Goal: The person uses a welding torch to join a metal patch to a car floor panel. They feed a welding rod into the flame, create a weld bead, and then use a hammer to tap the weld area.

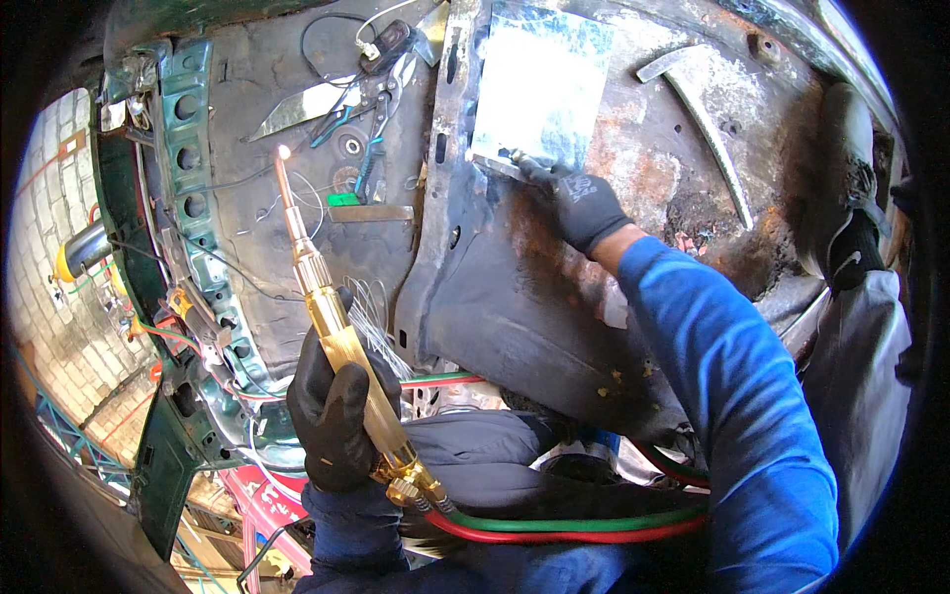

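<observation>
My left hand [332, 416], in a black glove, is wrapped round the brass body of a gas torch [346, 342]. The torch points up and to the left, and a small bright flame burns at its copper tip. Gloved as well, my right hand [586, 206] reaches forward to the lower edge of a shiny sheet-metal piece [542, 74]. Its fingers are pressed together there by a small metal edge [495, 164]; what they pinch is too small to make out. The sheet lies on a worn, rusty vehicle floor panel [633, 163].
A hammer [708, 129] lies at the right. Cutting snips [388, 99], a flat metal strip [371, 213] and loose thin wires [371, 302] are left of the raised seam. Green [584, 522] and red [584, 536] hoses trail rightward from the torch. A perforated green body rail [191, 158] borders the left.
</observation>
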A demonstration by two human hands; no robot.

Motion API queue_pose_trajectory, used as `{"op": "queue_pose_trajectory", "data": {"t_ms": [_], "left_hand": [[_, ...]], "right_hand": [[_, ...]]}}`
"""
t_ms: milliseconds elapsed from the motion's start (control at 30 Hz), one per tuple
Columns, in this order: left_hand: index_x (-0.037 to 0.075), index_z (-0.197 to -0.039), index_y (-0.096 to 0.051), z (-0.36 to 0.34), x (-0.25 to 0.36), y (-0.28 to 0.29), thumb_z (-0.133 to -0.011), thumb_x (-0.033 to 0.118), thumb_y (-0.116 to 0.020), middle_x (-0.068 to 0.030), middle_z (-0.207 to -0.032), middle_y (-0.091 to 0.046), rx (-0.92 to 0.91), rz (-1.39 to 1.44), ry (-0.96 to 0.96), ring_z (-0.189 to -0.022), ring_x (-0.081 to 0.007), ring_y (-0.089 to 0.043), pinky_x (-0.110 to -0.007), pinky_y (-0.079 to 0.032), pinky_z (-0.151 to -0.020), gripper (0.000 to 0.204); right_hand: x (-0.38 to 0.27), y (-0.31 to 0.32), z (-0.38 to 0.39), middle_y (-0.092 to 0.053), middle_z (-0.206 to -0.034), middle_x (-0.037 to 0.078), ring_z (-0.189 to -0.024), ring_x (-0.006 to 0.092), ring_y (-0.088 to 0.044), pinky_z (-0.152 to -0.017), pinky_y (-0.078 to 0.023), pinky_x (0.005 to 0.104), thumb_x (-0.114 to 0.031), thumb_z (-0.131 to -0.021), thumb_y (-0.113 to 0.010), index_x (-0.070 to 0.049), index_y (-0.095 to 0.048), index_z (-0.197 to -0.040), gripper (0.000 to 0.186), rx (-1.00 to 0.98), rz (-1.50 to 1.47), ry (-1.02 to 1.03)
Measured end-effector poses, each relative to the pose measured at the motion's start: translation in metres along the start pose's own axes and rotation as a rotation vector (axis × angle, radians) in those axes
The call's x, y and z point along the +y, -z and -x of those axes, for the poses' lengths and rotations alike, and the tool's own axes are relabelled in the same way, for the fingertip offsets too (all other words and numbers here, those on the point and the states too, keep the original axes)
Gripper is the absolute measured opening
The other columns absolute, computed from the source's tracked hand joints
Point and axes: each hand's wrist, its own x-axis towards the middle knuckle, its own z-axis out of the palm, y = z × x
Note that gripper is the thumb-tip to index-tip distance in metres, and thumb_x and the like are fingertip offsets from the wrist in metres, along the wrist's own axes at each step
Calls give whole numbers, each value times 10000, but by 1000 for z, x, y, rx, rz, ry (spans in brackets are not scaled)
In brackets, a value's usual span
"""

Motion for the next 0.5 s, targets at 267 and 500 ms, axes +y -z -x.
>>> {"op": "queue_pose_trajectory", "data": {"t_ms": [267, 500], "left_hand": [[-69, -1607, -365, -1, -1, 1, -992, 406, -741, -29, -683, -566, -7, -51, -4, -531, -105, -525, -249, -406, -488, 863], [-85, -1606, -354, -1, 2, -7, -1004, 415, -717, -32, -693, -568, -20, -27, -8, -539, -107, -526, -249, -409, -492, 863]], "right_hand": [[-19, 20, 0, -709, -1240, 198, -1053, 382, -737, -844, -608, 509, -118, -1060, -462, -249, -410, -1639, 595, -177, 67, -59], [-11, 29, 13, -721, -1167, 189, -969, 372, -752, -763, -610, 501, -97, -1013, -510, -275, -399, -1637, 658, -257, 181, -93]]}}
